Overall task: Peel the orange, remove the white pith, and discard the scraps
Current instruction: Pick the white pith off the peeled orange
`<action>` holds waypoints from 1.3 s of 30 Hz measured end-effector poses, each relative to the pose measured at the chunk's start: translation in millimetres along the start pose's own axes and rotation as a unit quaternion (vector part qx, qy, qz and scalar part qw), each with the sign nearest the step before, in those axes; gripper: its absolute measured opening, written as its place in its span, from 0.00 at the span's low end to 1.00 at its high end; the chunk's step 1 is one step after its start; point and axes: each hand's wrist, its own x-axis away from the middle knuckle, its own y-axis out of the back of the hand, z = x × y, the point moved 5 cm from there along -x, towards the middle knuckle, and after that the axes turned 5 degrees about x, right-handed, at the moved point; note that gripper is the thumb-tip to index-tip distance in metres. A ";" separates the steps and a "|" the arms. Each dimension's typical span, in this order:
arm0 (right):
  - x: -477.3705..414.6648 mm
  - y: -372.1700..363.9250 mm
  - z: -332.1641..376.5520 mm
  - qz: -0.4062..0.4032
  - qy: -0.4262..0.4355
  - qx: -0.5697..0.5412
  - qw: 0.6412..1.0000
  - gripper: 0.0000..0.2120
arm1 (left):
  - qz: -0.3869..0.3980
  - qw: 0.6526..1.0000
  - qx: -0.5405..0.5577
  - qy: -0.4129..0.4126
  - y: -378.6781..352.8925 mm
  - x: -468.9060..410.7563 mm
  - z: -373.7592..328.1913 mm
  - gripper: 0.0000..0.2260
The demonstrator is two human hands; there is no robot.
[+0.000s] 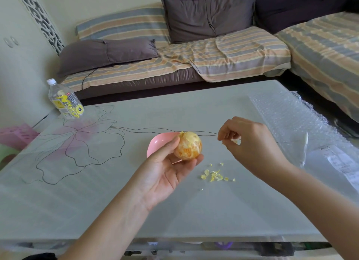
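At the centre of the frame, the small round peeled orange (188, 146) shows pale orange flesh patched with white pith. The left hand (165, 172) holds it above the grey glass table (97, 201), fingers curled beneath, thumb on its left side. Just to its right and not touching it, the right hand (250, 143) pinches a tiny pale pith shred (235, 141) between thumb and forefinger. Small yellowish scraps (213, 176) lie on the table below the fruit.

Pink bowl (155, 144), striped sofa cover (223, 61), grey flower-patterned table (174, 112).

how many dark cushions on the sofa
2: a flat cushion at the left end, an upright cushion in the middle. A dark shape farther right may be a third.
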 end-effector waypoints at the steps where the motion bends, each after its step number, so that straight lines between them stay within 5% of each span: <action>1: 0.2 0.4 1.3 -0.002 0.009 -0.005 1.000 0.12 | 0.003 1.000 -0.003 0.001 -0.8 0.5 0.3 0.16; 11: 5.8 10.0 19.7 0.003 0.125 -0.054 0.991 0.10 | 0.002 0.999 -0.033 0.010 0.3 -1.0 2.5 0.23; 20: 12.7 11.0 36.0 -0.024 0.211 -0.064 0.975 0.10 | 0.028 0.985 -0.166 -0.039 -4.9 2.7 0.2 0.08; 39: 16.2 5.4 37.3 -0.040 0.110 -0.065 0.991 0.04 | -0.002 0.978 -0.176 -0.112 -10.3 10.6 0.0 0.12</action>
